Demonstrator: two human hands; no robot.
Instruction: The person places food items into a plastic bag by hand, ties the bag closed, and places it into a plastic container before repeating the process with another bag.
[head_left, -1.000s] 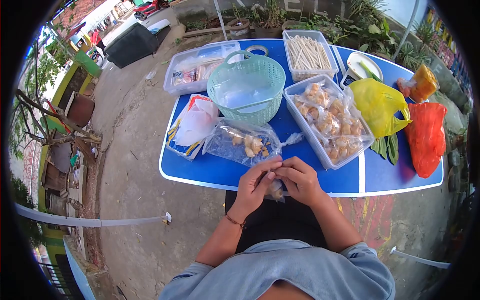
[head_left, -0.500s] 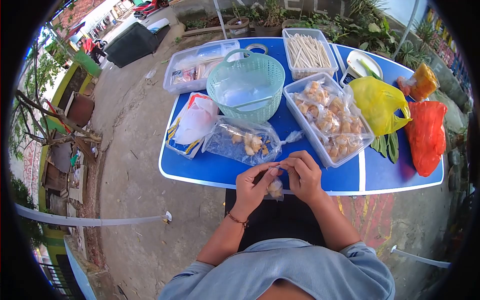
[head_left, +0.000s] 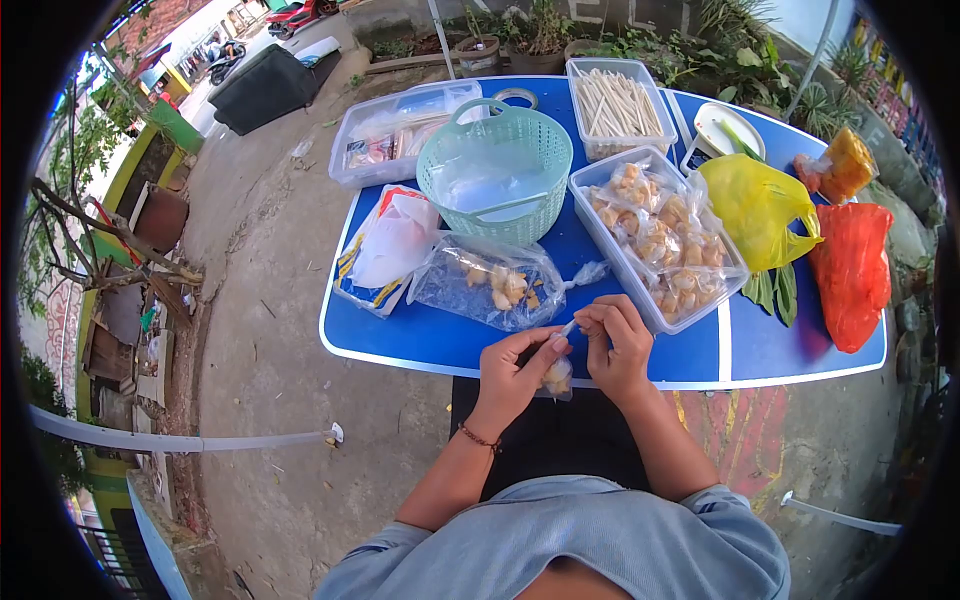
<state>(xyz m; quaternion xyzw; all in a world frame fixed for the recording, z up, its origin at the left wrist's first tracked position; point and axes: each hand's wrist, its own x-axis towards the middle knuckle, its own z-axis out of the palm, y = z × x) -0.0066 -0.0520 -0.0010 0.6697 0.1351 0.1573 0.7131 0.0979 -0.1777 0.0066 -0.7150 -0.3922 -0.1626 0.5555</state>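
Observation:
Just off the table's front edge, my left hand (head_left: 513, 374) pinches the neck of a small clear plastic bag (head_left: 558, 378) of light brown food pieces. The bag hangs below my thumb, partly hidden by my fingers. My right hand (head_left: 617, 348) has its fingers closed on the twisted top end of the same bag. Beyond my hands lies a larger clear plastic bag (head_left: 450, 285) with several loose pieces inside. To the right of it stands a plastic container (head_left: 706, 319) full of similar filled bags.
A mint basket (head_left: 510, 222) holding clear plastic stands on the blue table (head_left: 420, 348). Behind are a lidded box (head_left: 355, 160), a tub of white sticks (head_left: 618, 105) and a tape roll (head_left: 517, 96). On the right are a yellow bag (head_left: 755, 205), a red bag (head_left: 852, 275) and a scale (head_left: 725, 128).
My right hand has drawn slightly up and right from my left, and the bag's twisted top now shows between them. The small bag has shifted a little right.

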